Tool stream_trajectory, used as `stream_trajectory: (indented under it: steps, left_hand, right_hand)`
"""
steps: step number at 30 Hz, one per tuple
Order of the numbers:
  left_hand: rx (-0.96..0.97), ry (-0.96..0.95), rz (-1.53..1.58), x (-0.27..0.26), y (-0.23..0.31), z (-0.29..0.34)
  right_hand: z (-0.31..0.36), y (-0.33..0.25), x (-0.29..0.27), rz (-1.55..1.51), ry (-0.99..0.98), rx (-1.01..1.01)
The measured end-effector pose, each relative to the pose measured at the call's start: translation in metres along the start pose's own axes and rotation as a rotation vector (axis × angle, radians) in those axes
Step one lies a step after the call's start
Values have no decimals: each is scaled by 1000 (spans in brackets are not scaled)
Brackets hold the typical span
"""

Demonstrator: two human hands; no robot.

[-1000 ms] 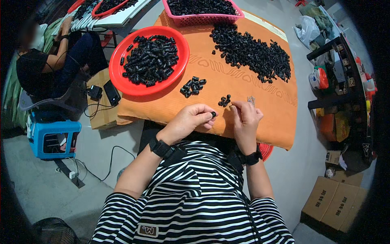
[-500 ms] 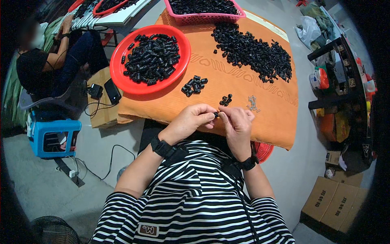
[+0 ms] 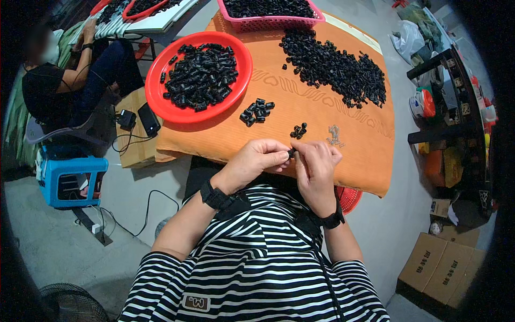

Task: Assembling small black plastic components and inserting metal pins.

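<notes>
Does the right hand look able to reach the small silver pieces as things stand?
Likely yes: the silver pieces lie just beyond the right hand, with only orange cloth showing between, though it is also at the black piece pinched by the left hand.

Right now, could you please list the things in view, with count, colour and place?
Cloth: one, orange, under the parts
Plate: one, red, cloth's left, holding black parts
Basket: one, pink, cloth's far edge
Big heap: many pieces, black, cloth's far right
Middle cluster: several, black, right of plate
Small cluster: several, black, near centre
Metal bits: several, silvery, right of small cluster
Held piece: one, black, below small cluster
Low basket: one, red, below cloth's edge
Phone-like device: one, black, on left box
Cardboard boxes: several, brown, left and lower right
Blue crate: one, blue, left floor
Shelf: one, dark, far right
Other table: one, white, upper left
Co-worker: one, dark clothes, upper left
Left hand: one, bare, gripping piece
Right hand: one, bare, at piece
</notes>
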State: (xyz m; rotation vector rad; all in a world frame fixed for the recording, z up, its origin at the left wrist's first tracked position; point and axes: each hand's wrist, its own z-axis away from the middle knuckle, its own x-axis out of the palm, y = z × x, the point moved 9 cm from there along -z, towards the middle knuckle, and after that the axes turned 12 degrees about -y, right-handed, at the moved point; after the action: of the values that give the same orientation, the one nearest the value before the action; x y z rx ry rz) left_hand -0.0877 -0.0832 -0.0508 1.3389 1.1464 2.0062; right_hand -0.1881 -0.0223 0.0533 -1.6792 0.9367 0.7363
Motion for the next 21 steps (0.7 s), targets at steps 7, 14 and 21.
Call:
stream_trajectory:
  steps: [7,14,21]
  left_hand:
    - [14,-27,-19,8,8,3]
    - [-10,18,161,10,10,6]
    - [-22,21,178,13,7,6]
  right_hand:
    - [1,-14,-8,80,-72,-52]
    - [0,-22,-15,84,-70,-62]
    - [1,-35,-10,310,-30,-101]
